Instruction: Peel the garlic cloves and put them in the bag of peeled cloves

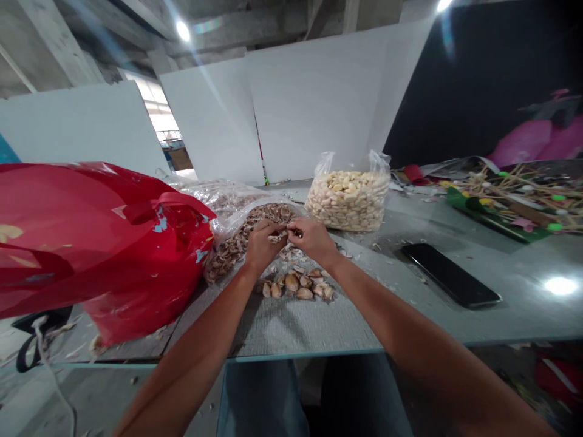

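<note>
From the head camera, both forearms reach out over a grey table (501, 315). The left hand (260, 244) and right hand (313, 240) meet fingertip to fingertip, both pinched shut on a small garlic clove (281, 231). It sits between the thumbs and is mostly hidden by the fingers. The hands hover over the near lip of an open clear bag of papery skins (237, 240), which lies slumped to the left.

Just nearer than the hands, a little heap of unpeeled cloves (297, 285) rests on the table with loose flakes of skin scattered about it. Beyond and to the right stands a clear bag of peeled cloves (348, 199), upright and open at the top. A big red plastic bag (104, 243) fills the left side, touching the skins bag. To the right a dark phone (450, 274) lies flat, and far right is a clutter of wooden sticks (523, 191)
</note>
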A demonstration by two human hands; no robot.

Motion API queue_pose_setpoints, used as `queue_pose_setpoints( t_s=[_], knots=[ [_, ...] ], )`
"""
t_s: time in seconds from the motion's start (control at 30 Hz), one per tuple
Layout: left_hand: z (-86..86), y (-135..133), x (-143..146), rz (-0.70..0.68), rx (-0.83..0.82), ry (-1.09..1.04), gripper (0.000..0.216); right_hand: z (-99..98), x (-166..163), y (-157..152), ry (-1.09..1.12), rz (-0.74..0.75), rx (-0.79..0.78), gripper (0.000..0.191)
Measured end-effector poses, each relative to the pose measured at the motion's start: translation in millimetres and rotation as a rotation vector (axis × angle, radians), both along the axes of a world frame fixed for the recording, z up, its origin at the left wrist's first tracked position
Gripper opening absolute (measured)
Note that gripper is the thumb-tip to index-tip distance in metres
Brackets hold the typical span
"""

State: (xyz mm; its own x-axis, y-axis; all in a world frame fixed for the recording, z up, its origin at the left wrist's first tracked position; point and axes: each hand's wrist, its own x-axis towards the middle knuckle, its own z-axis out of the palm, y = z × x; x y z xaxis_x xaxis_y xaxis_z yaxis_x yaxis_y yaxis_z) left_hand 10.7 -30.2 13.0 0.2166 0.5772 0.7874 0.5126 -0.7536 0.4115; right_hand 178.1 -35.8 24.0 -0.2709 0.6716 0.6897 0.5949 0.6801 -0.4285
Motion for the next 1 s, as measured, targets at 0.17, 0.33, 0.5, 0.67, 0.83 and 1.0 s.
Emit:
queue_pose_setpoints(
  t_s=[0.17, 0.33, 0.5, 0.67, 0.83, 1.0],
  knots=[
    [-2.7, 2, 4, -0.019, -0.143, -0.201, 0.022, -2.2, -1, 1, 0.021, -0.069, -0.004, 0.014],
    [0.8, 2, 6, -0.068, -0.332, -0.406, 0.033, -8.6, 6, 13, 0.184, -0.117, -0.064, 0.017],
    [4.2, -1, 9, -0.243, -0.492, -0.612, 0.041, -8.0, 14, 16, 0.193, -0.178, -0.087, 0.018],
    [4.1, -1, 9, -0.409, -0.676, -0.796, 0.046, -5.5, 20, 14, 0.217, -0.244, -0.127, 0.021],
    [4.7, 1, 8, -0.536, -0.789, -0.908, 0.049, -3.9, 13, 12, 0.377, 0.026, -0.197, 0.023],
    [4.2, 0, 7, -0.554, -0.866, -0.889, 0.046, -3.2, 1, 9, 0.525, 0.308, -0.376, 0.034]
  ],
)
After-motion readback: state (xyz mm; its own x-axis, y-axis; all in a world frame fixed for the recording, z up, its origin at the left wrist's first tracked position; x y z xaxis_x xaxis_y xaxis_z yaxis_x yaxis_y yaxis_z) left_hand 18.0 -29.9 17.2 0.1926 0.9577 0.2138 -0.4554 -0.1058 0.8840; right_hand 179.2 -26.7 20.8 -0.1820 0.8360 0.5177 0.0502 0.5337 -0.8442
